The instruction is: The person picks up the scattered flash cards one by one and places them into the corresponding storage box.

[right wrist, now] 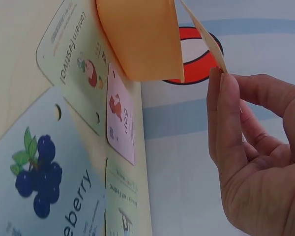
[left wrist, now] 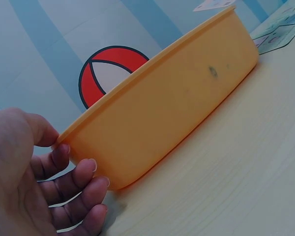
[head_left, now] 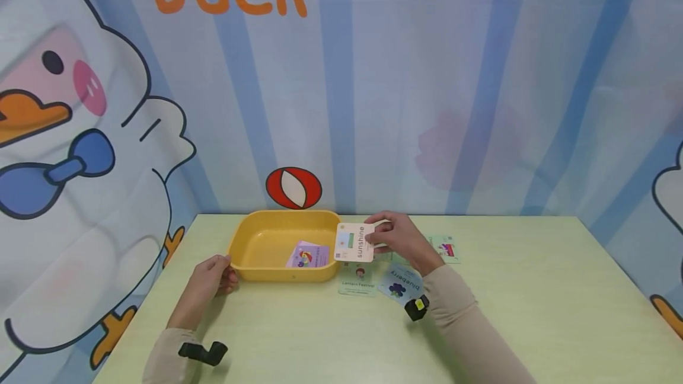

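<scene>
My right hand [head_left: 397,239] pinches a pale card [head_left: 353,242] printed "sunshine" between thumb and fingers, above the right rim of the yellow plastic tray [head_left: 258,276]. In the right wrist view this card [right wrist: 206,37] is seen nearly edge-on. At the tray's near left corner, my left hand [left wrist: 44,172] grips the rim with thumb and index finger, the other fingers curled beside the wall. Inside the tray lies a purple card [head_left: 315,256] partly over a pinkish one. Below my right hand, a blue blueberry card [head_left: 399,284] and a green Lantern Festival card [head_left: 357,280] lie on the table.
A pink "dog" card [right wrist: 120,108] and a green festival card [right wrist: 120,196] lie beside the tray. Farther right is another green card [head_left: 447,249], partly behind my hand. A printed duck curtain [head_left: 384,76] hangs behind the pale table [head_left: 533,301].
</scene>
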`<action>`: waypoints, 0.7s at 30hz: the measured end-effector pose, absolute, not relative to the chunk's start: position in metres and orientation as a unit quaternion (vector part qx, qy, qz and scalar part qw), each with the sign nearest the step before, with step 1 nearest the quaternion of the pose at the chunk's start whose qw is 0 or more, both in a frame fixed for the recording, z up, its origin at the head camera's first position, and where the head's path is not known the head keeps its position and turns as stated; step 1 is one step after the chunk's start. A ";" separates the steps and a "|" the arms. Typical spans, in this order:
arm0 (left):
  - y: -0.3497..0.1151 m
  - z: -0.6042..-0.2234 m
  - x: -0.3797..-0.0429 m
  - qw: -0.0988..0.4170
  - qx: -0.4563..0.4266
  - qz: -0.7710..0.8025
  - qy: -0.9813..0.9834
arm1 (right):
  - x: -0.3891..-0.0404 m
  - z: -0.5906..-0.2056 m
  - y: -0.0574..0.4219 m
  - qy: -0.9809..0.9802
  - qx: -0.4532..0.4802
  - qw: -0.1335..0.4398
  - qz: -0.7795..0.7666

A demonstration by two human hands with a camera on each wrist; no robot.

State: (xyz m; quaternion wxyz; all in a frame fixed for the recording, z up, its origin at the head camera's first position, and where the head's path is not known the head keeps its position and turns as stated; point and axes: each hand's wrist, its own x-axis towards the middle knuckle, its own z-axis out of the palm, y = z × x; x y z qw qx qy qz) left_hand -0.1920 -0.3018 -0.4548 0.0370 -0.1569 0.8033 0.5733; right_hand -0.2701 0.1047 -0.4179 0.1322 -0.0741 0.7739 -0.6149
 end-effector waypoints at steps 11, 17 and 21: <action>-0.302 -0.456 -0.192 0.034 -0.153 0.571 0.806 | -0.268 -0.416 0.085 0.771 -0.080 0.141 -0.615; -0.301 -0.455 -0.193 0.033 -0.159 0.571 0.805 | -0.268 -0.415 0.074 0.775 -0.073 0.147 -0.610; -0.300 -0.454 -0.192 0.034 -0.162 0.572 0.804 | -0.269 -0.415 0.067 0.778 -0.082 0.150 -0.605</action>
